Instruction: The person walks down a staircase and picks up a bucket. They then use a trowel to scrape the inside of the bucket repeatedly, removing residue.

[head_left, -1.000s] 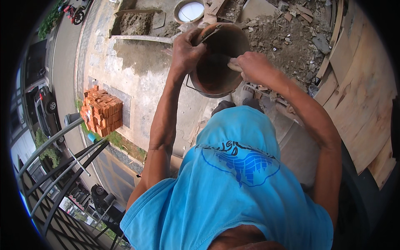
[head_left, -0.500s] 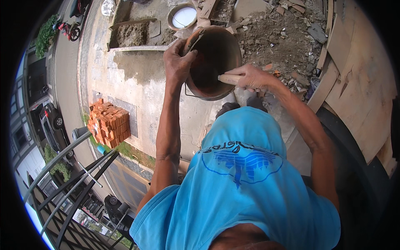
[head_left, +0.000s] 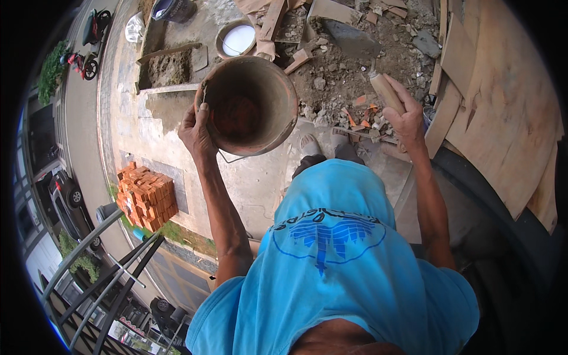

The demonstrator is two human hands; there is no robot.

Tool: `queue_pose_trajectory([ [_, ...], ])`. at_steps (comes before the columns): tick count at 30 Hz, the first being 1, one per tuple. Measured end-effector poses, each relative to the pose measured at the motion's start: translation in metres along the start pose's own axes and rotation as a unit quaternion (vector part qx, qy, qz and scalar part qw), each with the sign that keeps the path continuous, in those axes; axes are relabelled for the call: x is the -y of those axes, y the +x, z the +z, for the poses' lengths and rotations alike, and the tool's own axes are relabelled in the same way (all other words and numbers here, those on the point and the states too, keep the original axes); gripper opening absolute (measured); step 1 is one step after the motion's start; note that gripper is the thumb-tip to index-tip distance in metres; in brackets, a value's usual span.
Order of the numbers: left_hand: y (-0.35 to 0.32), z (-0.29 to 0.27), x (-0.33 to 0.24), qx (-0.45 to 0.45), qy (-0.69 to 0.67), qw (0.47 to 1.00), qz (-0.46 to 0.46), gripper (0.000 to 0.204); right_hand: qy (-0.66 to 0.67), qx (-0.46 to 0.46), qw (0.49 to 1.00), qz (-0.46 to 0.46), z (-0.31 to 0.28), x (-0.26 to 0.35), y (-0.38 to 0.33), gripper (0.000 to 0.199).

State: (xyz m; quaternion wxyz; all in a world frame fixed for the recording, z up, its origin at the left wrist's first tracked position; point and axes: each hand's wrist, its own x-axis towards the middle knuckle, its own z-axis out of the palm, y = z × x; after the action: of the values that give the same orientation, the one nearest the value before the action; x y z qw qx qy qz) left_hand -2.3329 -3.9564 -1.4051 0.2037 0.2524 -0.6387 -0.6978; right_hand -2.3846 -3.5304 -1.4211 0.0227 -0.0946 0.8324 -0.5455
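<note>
My left hand [head_left: 200, 135] grips the rim of a mortar-stained bucket [head_left: 269, 115], thumb over the edge. The bucket is tilted so its mouth faces me, and its inside looks empty apart from a reddish-brown, dirty bottom. A thin wire handle hangs below its rim. Off to the right, my right hand [head_left: 407, 123] is closed round the wooden handle of a trowel [head_left: 387, 93]. Its grey blade points away from me over the rubble, apart from the bucket.
Broken rubble [head_left: 331, 77] covers the ground ahead, with wooden boards [head_left: 497, 112] along the right. Beyond the bucket are a white-filled pail [head_left: 239, 40], a mortar trough [head_left: 171, 68] and a dark bucket [head_left: 175, 9]. A brick stack [head_left: 146, 195] stands at left.
The trowel has come out of the bucket and swung to the right, its blade now showing over the rubble. My left hand has shifted the bucket left, its mouth turned more toward me.
</note>
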Motion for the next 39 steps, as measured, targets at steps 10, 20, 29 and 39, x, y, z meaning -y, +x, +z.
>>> queue_pose_trajectory([
  [10, 0.003, -0.004, 0.012, 0.082, -0.028, 0.995, -0.056, 0.037, -0.398, -0.050, 0.905, 0.139, -0.007, -0.141, -0.010, 0.034],
  [20, 0.003, 0.021, 0.018, 0.149, 0.083, 0.985, -0.029, 0.043, -0.258, 0.107, 0.960, 0.010, 0.020, -0.063, -0.019, 0.066],
  [29, -0.003, 0.047, 0.006, 0.194, 0.230, 0.954, -0.011, 0.042, -0.305, 0.174, 0.927, -0.131, 0.056, -0.020, 0.000, 0.079],
  [39, 0.031, -0.008, 0.017, 0.111, 0.003, 0.994, -0.012, 0.040, -0.240, 0.247, 0.922, -0.178, 0.059, -0.022, -0.025, 0.078],
])
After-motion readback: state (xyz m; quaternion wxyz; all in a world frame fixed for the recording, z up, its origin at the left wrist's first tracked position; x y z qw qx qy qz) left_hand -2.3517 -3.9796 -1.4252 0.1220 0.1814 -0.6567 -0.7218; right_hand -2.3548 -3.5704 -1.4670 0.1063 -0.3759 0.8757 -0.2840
